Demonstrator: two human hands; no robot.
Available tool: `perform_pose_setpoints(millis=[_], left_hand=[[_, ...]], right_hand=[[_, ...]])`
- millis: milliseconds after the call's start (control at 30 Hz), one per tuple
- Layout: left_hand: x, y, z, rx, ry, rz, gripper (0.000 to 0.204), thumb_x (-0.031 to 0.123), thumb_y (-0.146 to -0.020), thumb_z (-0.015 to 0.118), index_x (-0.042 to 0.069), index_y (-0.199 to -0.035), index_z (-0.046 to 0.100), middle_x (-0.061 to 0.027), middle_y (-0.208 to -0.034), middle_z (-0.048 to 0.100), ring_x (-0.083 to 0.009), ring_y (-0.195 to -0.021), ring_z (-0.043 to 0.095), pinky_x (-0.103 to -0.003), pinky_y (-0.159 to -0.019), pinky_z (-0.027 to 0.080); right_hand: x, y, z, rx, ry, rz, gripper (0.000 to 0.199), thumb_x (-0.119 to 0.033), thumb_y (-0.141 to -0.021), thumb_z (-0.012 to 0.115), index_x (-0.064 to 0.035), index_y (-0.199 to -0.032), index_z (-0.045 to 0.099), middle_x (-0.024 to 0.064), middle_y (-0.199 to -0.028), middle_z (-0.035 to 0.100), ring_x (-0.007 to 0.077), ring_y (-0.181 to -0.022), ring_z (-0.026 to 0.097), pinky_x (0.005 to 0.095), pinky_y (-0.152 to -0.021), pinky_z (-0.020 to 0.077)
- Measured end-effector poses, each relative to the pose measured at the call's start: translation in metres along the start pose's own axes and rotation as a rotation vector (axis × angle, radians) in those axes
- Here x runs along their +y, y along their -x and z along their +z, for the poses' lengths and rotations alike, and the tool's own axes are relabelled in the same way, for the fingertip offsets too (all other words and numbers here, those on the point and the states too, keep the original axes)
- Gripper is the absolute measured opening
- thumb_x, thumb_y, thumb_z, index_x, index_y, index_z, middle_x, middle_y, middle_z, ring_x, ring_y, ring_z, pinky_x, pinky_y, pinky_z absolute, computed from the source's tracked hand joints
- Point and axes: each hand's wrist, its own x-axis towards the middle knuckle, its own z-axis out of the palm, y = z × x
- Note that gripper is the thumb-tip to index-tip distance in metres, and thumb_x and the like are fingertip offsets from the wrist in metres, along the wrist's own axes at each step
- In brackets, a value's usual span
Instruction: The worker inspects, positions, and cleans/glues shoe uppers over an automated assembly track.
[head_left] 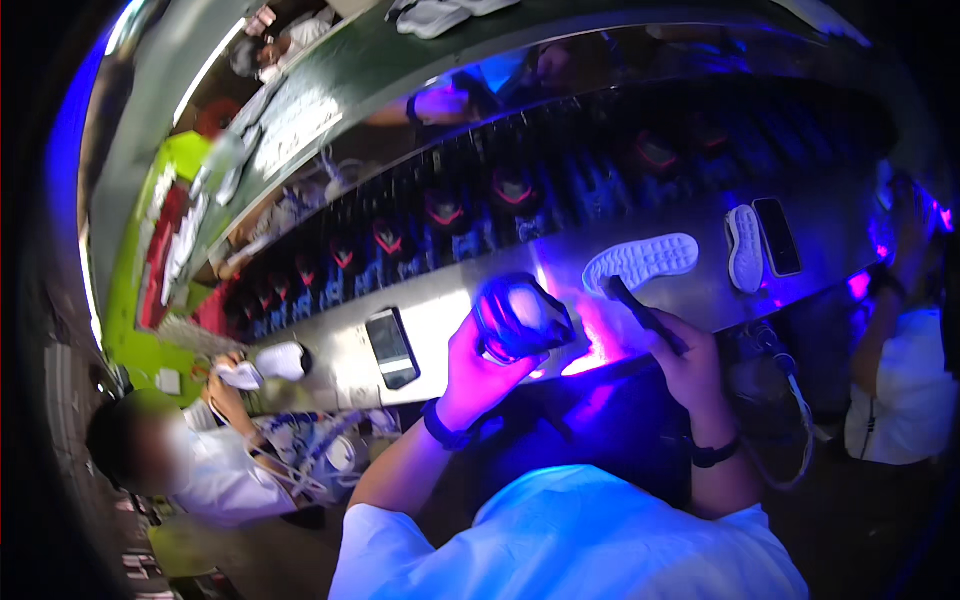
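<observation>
L hand (478, 372) grip closed on dark shoe (522, 318) held up over tabletop (440, 318), R hand (690, 365) grip closed on thin dark tool (645, 312) w/ tip near white sole (640, 261).

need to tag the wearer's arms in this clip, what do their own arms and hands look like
Both forearms are bare below short white sleeves. The left hand has a dark band at the wrist; the right hand has a dark watch-like band. No gloves.
</observation>
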Motion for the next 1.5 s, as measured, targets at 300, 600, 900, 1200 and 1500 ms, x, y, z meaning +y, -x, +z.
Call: perform_pose_setpoints(millis=[300, 600, 900, 1200, 1500], left_hand=[[-0.008, 0.056, -0.028, 0.113, -0.398, 0.881, 0.046, 0.009, -0.077, 0.075, 0.014, -0.122, 0.066, -0.0142, -0.125, 0.061, -0.0368, -0.118, 0.061, -0.055, -0.103, 0.050], [-0.001, 0.070, -0.039, 0.084, -0.500, 1.012, 0.039, 0.009, -0.079, 0.073, 0.013, -0.118, 0.067, -0.0139, -0.124, 0.060, -0.0378, -0.120, 0.059, -0.057, -0.105, 0.048], [-0.013, 0.060, -0.043, 0.043, -0.557, 0.966, 0.040, 0.010, -0.078, 0.073, 0.014, -0.118, 0.068, -0.0123, -0.126, 0.060, -0.0368, -0.121, 0.059, -0.059, -0.105, 0.047], [-0.021, 0.045, -0.022, 0.006, -0.592, 0.850, 0.041, 0.015, -0.079, 0.073, 0.015, -0.119, 0.068, -0.0116, -0.126, 0.060, -0.0365, -0.124, 0.056, -0.063, -0.107, 0.043], [-0.022, 0.036, 0.005, 0.076, -0.516, 0.634, 0.046, 0.011, -0.074, 0.076, 0.013, -0.120, 0.070, -0.0136, -0.122, 0.063, -0.0392, -0.122, 0.058, -0.060, -0.108, 0.041]], right_hand=[[-0.074, 0.025, 0.023, -0.205, 0.147, -0.059, 0.030, -0.007, -0.088, 0.071, 0.0012, -0.117, 0.069, 0.0112, -0.098, 0.073, 0.0144, -0.091, 0.068, 0.0283, -0.083, 0.0505], [-0.069, 0.034, 0.036, -0.200, 0.203, -0.066, 0.030, -0.007, -0.087, 0.072, 0.0027, -0.116, 0.069, 0.0125, -0.099, 0.073, 0.0163, -0.092, 0.068, 0.0292, -0.083, 0.0508], [-0.057, 0.045, 0.024, -0.354, 0.077, 0.035, 0.031, -0.010, -0.088, 0.072, 0.0030, -0.115, 0.069, 0.0095, -0.098, 0.072, 0.0146, -0.088, 0.065, 0.0294, -0.082, 0.0503], [-0.046, 0.038, -0.003, -0.404, 0.026, 0.311, 0.031, -0.011, -0.089, 0.072, 0.0000, -0.117, 0.069, -0.0002, -0.083, 0.064, 0.0076, -0.074, 0.055, 0.0255, -0.070, 0.0475], [-0.017, 0.034, -0.019, -0.413, -0.073, 0.224, 0.028, -0.006, -0.087, 0.073, 0.0018, -0.114, 0.070, 0.0018, -0.096, 0.069, 0.0084, -0.086, 0.059, 0.0240, -0.078, 0.0471]])
